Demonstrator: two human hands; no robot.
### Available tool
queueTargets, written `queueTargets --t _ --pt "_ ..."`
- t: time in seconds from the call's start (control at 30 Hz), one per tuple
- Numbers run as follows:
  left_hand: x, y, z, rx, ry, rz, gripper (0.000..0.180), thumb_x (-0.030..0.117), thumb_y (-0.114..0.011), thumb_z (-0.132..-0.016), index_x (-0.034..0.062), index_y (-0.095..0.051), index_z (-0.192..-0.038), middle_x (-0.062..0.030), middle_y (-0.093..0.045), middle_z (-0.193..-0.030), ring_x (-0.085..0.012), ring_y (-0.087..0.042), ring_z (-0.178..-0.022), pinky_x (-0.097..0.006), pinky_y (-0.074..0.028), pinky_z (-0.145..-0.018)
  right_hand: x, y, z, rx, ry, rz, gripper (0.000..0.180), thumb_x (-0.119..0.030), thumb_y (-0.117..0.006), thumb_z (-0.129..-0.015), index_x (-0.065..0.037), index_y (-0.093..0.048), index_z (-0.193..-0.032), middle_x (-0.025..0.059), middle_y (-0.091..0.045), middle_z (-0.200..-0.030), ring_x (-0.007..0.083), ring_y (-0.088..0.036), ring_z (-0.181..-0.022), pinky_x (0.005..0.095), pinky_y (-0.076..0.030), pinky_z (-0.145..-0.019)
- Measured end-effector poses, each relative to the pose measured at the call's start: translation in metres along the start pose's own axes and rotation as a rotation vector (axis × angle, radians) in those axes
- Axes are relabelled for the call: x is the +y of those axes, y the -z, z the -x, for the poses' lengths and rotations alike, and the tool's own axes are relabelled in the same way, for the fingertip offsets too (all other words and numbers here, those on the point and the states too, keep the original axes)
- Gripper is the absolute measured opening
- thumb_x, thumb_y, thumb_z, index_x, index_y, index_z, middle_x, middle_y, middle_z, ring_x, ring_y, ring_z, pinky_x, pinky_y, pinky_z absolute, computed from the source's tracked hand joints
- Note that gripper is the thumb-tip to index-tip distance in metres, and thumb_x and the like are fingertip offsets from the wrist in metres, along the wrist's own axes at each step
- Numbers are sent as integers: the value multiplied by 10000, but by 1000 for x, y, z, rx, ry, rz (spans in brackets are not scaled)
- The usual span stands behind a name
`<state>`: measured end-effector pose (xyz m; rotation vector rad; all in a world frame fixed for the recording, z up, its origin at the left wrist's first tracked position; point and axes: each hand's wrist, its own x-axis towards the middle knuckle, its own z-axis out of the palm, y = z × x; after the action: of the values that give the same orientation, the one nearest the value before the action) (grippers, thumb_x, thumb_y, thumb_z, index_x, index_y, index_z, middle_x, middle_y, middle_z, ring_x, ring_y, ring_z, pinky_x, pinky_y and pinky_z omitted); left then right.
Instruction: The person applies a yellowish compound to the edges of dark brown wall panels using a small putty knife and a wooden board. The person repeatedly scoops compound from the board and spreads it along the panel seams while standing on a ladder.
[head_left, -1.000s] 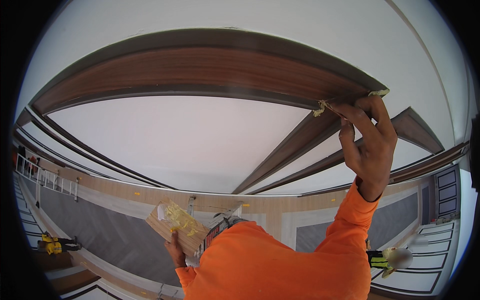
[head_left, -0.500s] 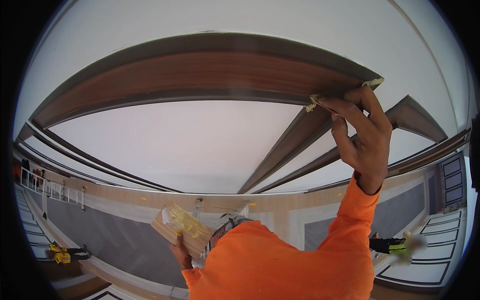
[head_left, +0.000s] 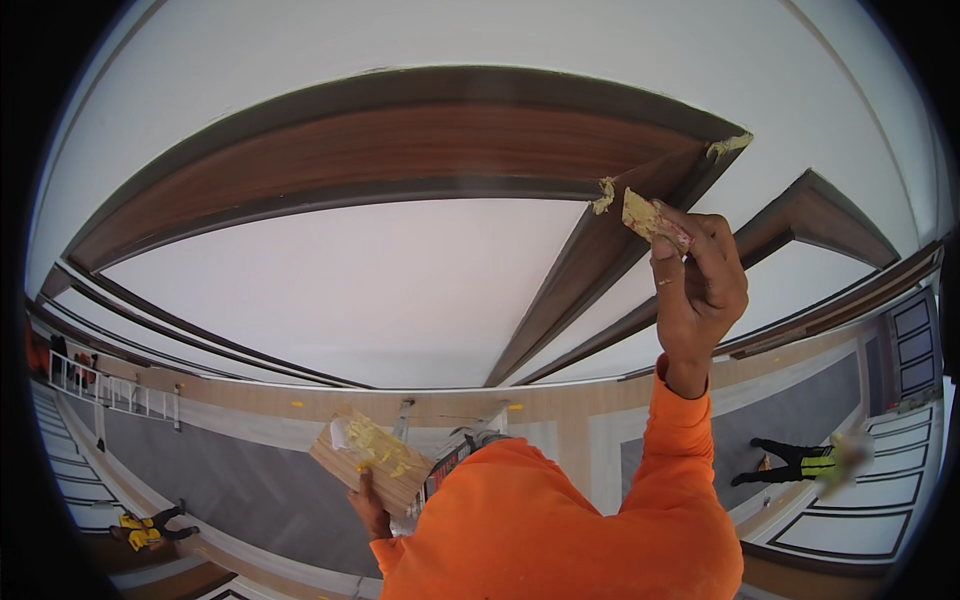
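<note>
My right hand (head_left: 708, 285) is raised beside the upper right corner of a brown wood door frame (head_left: 400, 145). Pinched between its thumb and fingers is a small flat filler spreader (head_left: 645, 216), its end coated in pale yellow putty. One putty dab (head_left: 603, 196) sits at the inner corner of the frame, just left of the spreader; another putty smear (head_left: 728, 147) covers the outer corner. Low down, my left hand (head_left: 370, 506) grips a flat wooden board (head_left: 402, 490) by its edge. A heap of yellow putty (head_left: 375, 446) lies on that board.
A second brown frame (head_left: 815, 215) stands to the right on the white wall (head_left: 480, 40). Below me, ladder parts (head_left: 404, 415) show beside my body. Another ladder (head_left: 115, 388) is at the far left. A person in yellow (head_left: 142, 532) is lower left, another person (head_left: 795, 462) lower right.
My right hand has drawn down and left, away from the frame corner, bringing the spreader into plain sight. Both corner putty patches are now uncovered. My left hand keeps hold of the board.
</note>
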<state>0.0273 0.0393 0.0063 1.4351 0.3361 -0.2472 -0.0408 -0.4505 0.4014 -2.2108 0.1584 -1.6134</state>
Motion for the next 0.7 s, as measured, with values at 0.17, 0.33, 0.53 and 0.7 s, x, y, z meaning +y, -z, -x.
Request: queueTargets --t 0.17,0.33,0.53,0.7 --pt "-4 3 -2 20 10 -9 509 299 -748 -981 -144 -657 -1215 -161 -726 -1067 -207 -690 -871 -343 -560 -775 -3 -15 12 88 -28 18 343 66 -755 -856 5 -795 -1191 95 -685 -933 94 -613 -706 240 -483 -583" --pt "-4 7 -2 29 48 -50 543 296 -739 -981 -141 -609 -1275 -173 -715 -1086 -221 -702 -886 -353 -574 -783 1 -28 19 105 128 125 358 79 -746 -868 3 -792 -1214 77 -657 -932 88 -594 -701 227 -471 -577" --pt "2 -4 2 40 -14 -29 510 306 -746 -969 -146 -665 -1191 -154 -733 -1027 -198 -694 -844 -343 -564 -757 8 -30 25 95 265 267 536 132 -743 -729 -35 -799 -1236 59 -609 -922 122 -600 -723 248 -485 -569" --pt "3 -5 5 49 -21 7 495 300 -755 -965 -135 -670 -1186 -148 -736 -1022 -197 -697 -831 -337 -566 -755 9 -16 22 36 322 358 624 139 -719 -639 -61 -811 -1223 61 -597 -919 135 -601 -712 270 -502 -562"
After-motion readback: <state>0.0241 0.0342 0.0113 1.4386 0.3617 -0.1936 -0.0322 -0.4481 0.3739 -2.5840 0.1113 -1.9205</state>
